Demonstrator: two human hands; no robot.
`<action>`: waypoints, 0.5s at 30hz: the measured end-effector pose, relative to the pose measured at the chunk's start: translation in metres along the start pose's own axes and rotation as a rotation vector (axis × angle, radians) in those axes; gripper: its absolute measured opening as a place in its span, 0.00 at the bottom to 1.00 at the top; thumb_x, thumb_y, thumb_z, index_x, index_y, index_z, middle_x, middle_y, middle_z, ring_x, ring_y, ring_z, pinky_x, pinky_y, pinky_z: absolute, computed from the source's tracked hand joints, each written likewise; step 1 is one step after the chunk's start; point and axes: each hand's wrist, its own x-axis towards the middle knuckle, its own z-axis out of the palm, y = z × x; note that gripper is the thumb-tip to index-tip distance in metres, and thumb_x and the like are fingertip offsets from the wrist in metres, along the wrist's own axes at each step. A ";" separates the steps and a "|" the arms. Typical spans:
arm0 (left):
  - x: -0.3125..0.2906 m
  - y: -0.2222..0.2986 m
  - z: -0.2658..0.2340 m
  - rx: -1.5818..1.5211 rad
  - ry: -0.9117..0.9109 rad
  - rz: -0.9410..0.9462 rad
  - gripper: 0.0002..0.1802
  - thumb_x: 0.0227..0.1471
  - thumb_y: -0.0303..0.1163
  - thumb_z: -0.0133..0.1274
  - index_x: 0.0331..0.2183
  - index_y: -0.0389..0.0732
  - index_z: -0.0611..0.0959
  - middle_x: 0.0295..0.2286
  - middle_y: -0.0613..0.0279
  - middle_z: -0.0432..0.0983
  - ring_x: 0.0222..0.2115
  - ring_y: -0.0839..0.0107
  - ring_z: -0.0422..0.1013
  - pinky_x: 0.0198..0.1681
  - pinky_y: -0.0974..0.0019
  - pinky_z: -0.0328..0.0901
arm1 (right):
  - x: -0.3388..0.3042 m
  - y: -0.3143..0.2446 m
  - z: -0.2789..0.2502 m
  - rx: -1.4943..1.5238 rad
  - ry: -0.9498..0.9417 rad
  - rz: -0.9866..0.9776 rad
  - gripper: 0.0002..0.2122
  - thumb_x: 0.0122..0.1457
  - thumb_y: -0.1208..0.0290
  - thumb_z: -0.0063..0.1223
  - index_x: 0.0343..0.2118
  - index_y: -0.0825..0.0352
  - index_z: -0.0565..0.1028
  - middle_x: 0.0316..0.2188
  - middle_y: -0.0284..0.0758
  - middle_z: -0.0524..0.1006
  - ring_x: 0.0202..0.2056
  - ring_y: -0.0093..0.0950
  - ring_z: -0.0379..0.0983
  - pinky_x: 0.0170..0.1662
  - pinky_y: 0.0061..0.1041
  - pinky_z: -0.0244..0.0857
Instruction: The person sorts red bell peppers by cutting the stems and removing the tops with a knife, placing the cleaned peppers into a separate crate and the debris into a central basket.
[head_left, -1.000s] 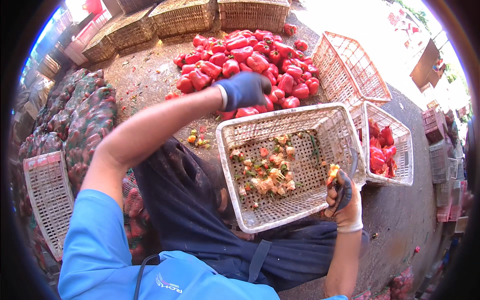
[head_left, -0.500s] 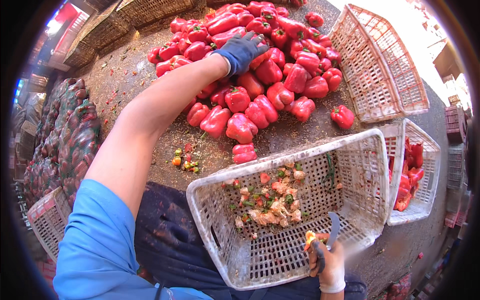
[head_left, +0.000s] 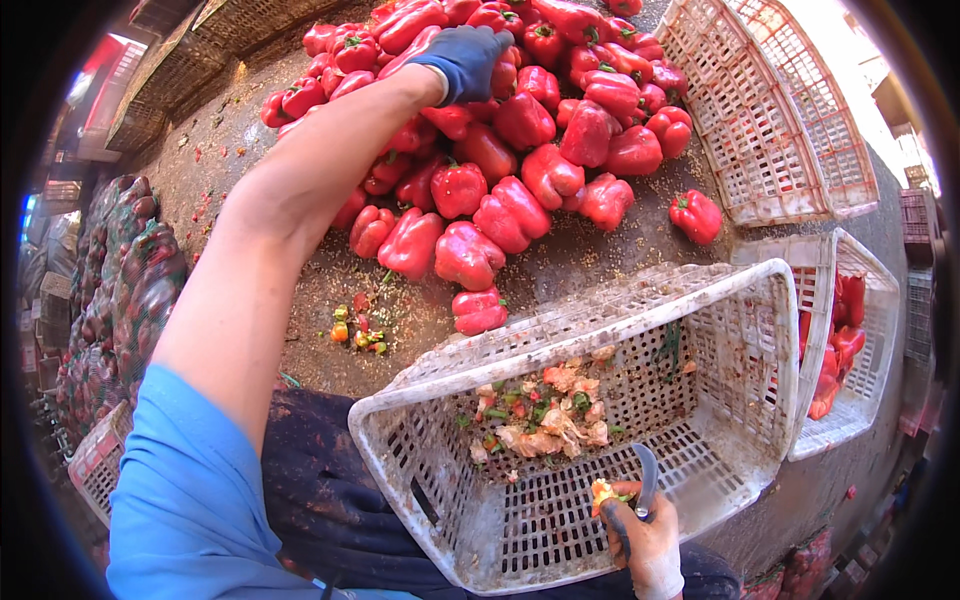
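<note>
My left hand (head_left: 468, 62), in a blue glove, reaches far over a heap of red bell peppers (head_left: 512, 215). Its fingers curl down around a red bell pepper (head_left: 506, 76), mostly hidden beneath the hand. My right hand (head_left: 645, 540), with a pale glove showing at the wrist, grips a small knife with a hooked blade (head_left: 648, 474), pointing up. A cut pepper core (head_left: 606, 494) with yellowish flesh and a bit of green is pinched in the same hand. Both are over the near side of a tilted white plastic crate (head_left: 572, 372), which has pepper cores and stem scraps (head_left: 555, 425) inside.
Right of it, another white crate (head_left: 872, 400) holds cut red peppers (head_left: 835, 340). An orange-stained crate (head_left: 765, 120) lies beyond. One loose pepper (head_left: 695, 217) and some scraps (head_left: 358, 325) lie on the floor. Filled net sacks (head_left: 125, 290) stand at the left.
My left hand has shifted slightly left and farther out on the heap, its fingers going from spread to curled. My right hand still holds the knife and core. The view has shifted a little.
</note>
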 end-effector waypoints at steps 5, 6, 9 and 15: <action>-0.043 -0.003 -0.036 -0.345 0.062 -0.146 0.43 0.43 0.51 0.72 0.58 0.40 0.79 0.44 0.42 0.86 0.47 0.44 0.82 0.53 0.50 0.74 | -0.008 0.005 0.005 -0.092 0.038 0.047 0.25 0.65 0.74 0.64 0.64 0.71 0.73 0.27 0.29 0.81 0.19 0.16 0.70 0.19 0.19 0.60; -0.060 -0.009 -0.041 -0.443 0.103 -0.156 0.43 0.42 0.52 0.73 0.56 0.40 0.80 0.43 0.43 0.86 0.47 0.46 0.82 0.53 0.51 0.75 | -0.009 0.015 0.004 -0.108 0.045 -0.030 0.26 0.65 0.75 0.64 0.65 0.71 0.72 0.28 0.29 0.81 0.19 0.16 0.70 0.19 0.18 0.60; -0.114 0.007 -0.079 -0.885 0.083 -0.222 0.36 0.41 0.47 0.74 0.49 0.36 0.84 0.39 0.52 0.87 0.40 0.61 0.84 0.46 0.59 0.77 | -0.008 0.042 -0.003 -0.163 0.081 -0.221 0.27 0.62 0.77 0.67 0.65 0.70 0.74 0.30 0.26 0.79 0.22 0.15 0.70 0.24 0.19 0.61; -0.228 0.071 -0.178 -1.502 -0.198 -0.155 0.22 0.51 0.36 0.72 0.45 0.35 0.87 0.33 0.60 0.86 0.31 0.76 0.81 0.35 0.67 0.76 | -0.044 0.031 0.010 0.029 0.048 -0.243 0.23 0.70 0.76 0.54 0.67 0.65 0.70 0.28 0.29 0.77 0.20 0.14 0.68 0.21 0.17 0.61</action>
